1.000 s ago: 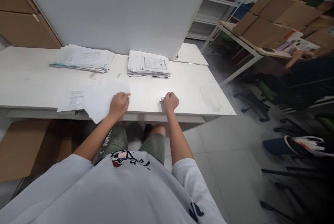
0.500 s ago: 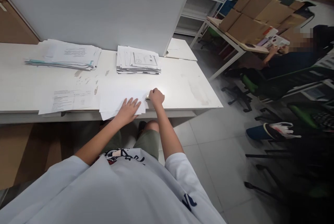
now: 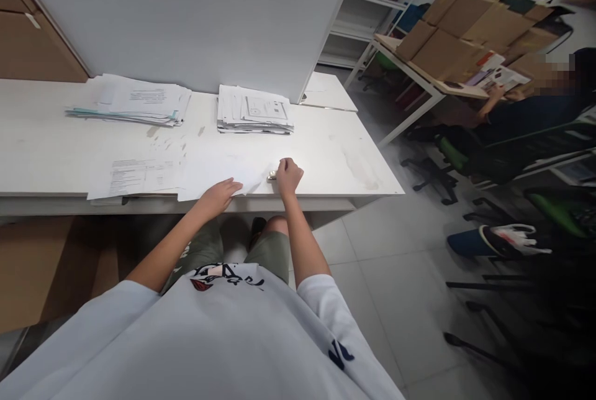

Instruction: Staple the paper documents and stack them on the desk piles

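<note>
Blank white paper (image 3: 209, 167) lies at the front edge of the white table, its right corner lifted and curled. My left hand (image 3: 218, 196) is at the near edge of this paper, with its fingers close together over it; the thumb's grip is partly hidden. To the right, my right hand (image 3: 289, 176) is closed in a fist around a small tool with a shiny metal end (image 3: 272, 175). Most of that tool is hidden by the fingers. The metal end points left, beside the paper's right corner.
A printed sheet (image 3: 135, 177) lies to the left, overhanging the front edge. Two paper stacks, a left one (image 3: 139, 102) and a right one (image 3: 256, 111), stand against the grey partition (image 3: 200, 15). At right, a person sits by a table with cardboard boxes (image 3: 451, 46).
My left hand has gone from lying flat and spread on the paper to fingers together at its near edge. The paper's right corner has lifted. My right hand stays closed around the tool.
</note>
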Available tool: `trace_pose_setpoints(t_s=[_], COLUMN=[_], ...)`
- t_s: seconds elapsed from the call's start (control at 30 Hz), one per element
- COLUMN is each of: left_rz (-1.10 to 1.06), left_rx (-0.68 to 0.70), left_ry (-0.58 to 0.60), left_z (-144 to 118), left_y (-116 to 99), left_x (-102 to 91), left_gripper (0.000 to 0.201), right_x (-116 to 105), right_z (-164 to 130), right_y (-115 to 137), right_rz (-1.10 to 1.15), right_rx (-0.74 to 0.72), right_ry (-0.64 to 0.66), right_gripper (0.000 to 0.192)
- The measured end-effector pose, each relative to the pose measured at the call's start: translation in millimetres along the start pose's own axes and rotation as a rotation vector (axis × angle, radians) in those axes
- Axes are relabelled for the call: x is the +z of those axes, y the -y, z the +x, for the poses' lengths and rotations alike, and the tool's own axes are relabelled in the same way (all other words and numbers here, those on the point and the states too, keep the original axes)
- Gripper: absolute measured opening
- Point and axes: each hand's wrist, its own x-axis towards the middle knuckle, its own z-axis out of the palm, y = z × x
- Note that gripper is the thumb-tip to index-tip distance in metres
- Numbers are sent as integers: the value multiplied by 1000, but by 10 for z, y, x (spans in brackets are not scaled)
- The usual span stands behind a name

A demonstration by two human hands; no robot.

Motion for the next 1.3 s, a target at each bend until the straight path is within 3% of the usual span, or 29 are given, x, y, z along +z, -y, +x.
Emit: trace_pose_setpoints(t_s=[0.07,0.1,0.2,0.27,0.3,0.37,0.47,0.53,0.67,0.77,0.9,1.07,1.2,1.3], left_rz=[-198,-302,-685,-999,-1147,-1356,-1486,-1496,-1386,-1313,-1216,-916,-770,-797], left_rx=[-147,-251,-526,-542,-511,-480,-585,-668,-714,-734,-725,-677,-602,-605], left_ry=[-155,-304,-964,-1272,-1322,-1301,-1313,-1355,-1389,-1424,-1497,-1695,-1696,-1801], left_z=[-71,-101,-163,-207,-237,-320,-479,-594,-850,-1049,-1235,-1296,-1365,-1487], left_y=[74,96,115,115,119,139,205,270,444,609,844,1077,1137,1077], left_x=[-32,-64,-256,-453,-559,-747,-890,-885,-795,-794,-909,-1093,-1185,-1230], left_gripper=[38,33,33,39,41,38,39,41,40,42,42,35,31,37], right_x=[-40,-63,-91,-35,19,167,418,561,740,797,784,656,661,808], right_z=[-117,-189,-457,-663,-764,-944,-1125,-1182,-1201,-1175,-1084,-874,-766,-753], right_y=[-59,-89,-113,-16,75,322,737,949,1123,1108,1028,880,858,1034], right_rz=[28,40,139,299,416,713,1124,1239,1175,1116,991,603,491,451], right_rx=[-70,-94,-102,-69,-39,57,258,344,365,367,331,158,120,98], right_ry=[-73,-92,-135,-131,-75,191,698,801,641,611,562,431,414,424], right_gripper=[36,35,33,32,32,34,44,45,31,23,18,17,25,30])
